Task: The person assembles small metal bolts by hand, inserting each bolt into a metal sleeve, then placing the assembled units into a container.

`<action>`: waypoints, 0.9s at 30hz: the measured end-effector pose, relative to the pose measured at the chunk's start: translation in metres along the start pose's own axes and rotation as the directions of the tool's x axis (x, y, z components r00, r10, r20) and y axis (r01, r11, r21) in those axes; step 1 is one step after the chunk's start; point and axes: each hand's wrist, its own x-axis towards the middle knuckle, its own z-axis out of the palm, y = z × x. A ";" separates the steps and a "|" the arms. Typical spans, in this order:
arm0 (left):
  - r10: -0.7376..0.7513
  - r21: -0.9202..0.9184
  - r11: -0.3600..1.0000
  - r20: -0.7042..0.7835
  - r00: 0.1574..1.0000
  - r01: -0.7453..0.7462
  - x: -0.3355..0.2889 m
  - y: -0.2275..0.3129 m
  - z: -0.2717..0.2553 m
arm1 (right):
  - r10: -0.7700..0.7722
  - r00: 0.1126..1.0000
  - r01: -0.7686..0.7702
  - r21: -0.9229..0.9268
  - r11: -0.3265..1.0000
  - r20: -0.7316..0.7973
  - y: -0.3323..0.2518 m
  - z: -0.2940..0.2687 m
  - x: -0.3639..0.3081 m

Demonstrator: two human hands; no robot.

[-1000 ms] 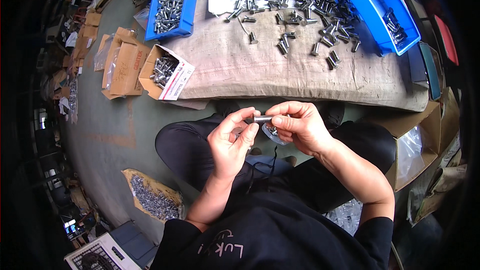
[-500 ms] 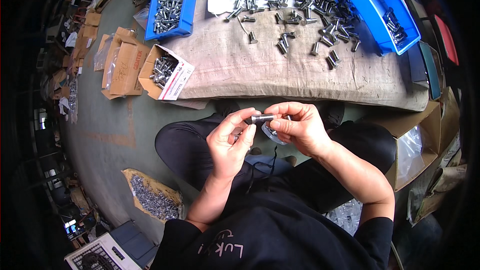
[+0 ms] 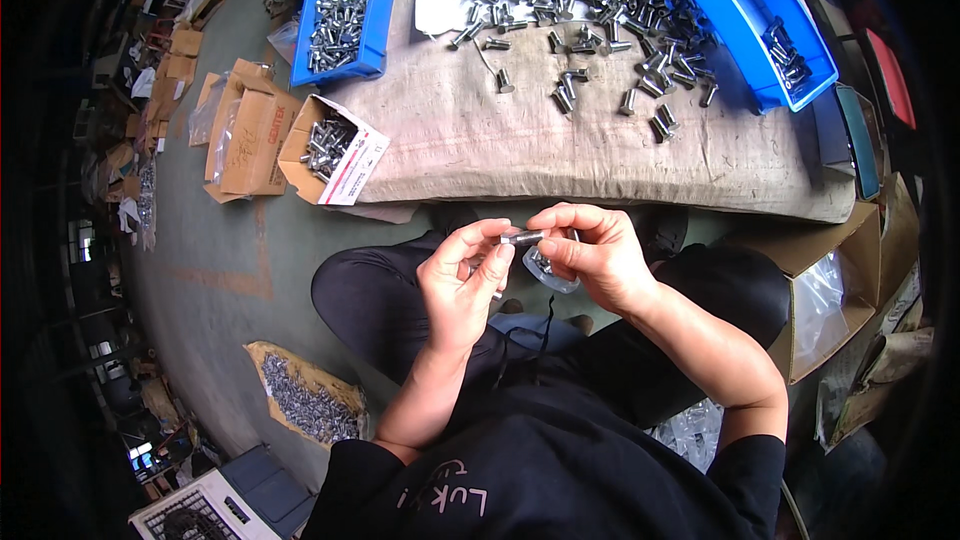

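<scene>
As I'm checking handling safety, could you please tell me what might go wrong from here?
The bolt held between the left hand and the right hand might slip and drop. Loose bolts scattered on the cloth could roll if it is tugged.

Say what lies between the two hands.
In the head view, a metal bolt spans from left hand to right hand; clear plastic shows below it.
</scene>
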 end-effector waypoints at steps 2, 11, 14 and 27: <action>-0.002 0.009 1.000 -0.012 1.000 0.002 -0.001 0.002 0.000 | 0.002 1.000 -0.002 -0.022 1.000 0.002 0.001 0.000 0.000; 0.105 0.154 0.984 -0.067 0.992 -0.093 -0.003 0.007 0.003 | -0.109 0.994 0.111 -0.243 0.964 0.021 -0.001 0.004 -0.002; 0.179 0.276 0.947 -0.030 0.983 -0.164 -0.003 0.009 0.003 | -0.250 0.964 0.266 -0.422 0.867 0.094 -0.007 0.002 0.000; 0.319 0.394 0.862 0.070 0.945 -0.320 -0.003 0.006 0.005 | 0.132 0.986 -0.115 -0.154 0.981 0.105 -0.010 -0.009 0.006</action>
